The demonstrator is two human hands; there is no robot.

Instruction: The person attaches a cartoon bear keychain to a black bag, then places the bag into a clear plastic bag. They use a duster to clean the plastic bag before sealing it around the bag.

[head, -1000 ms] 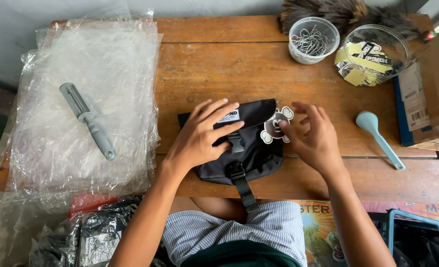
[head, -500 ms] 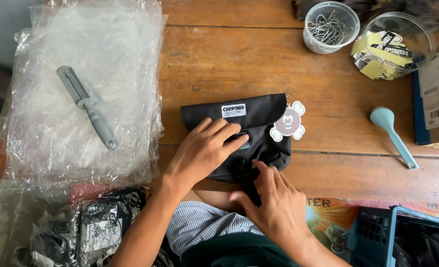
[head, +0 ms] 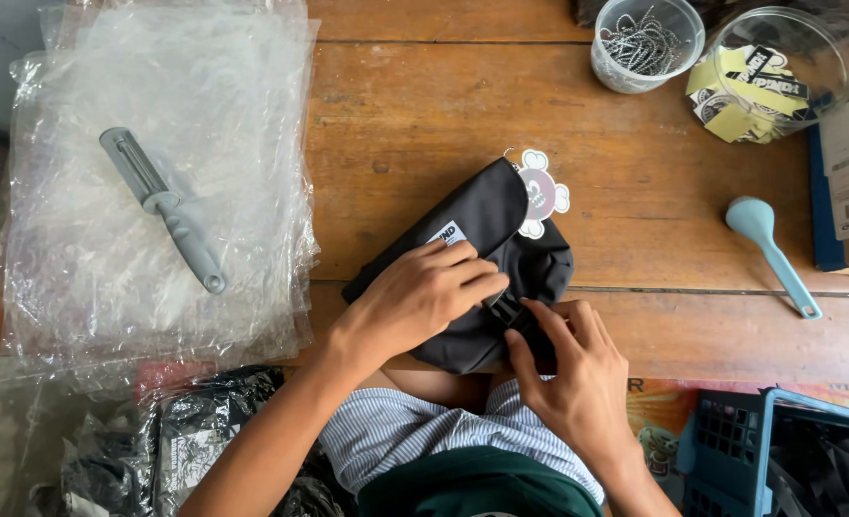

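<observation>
the left hand point(head: 420, 297) lies flat and spread on the black pouch point(head: 472, 258), pinning it rather than gripping; keeping that palm firm should stop the fabric sliding. the pouch sits at the near edge of the wooden surface point(head: 424, 115), under that hand. the right hand point(head: 568, 369) pinches the black buckle point(head: 511, 311) at the pouch's near side, fingers curled; small, square pressure suits it.

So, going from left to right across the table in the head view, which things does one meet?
Grey tool on the clear plastic bags → black pouch under both hands → round keychain tag → cup of metal clips → light blue spoon.
</observation>
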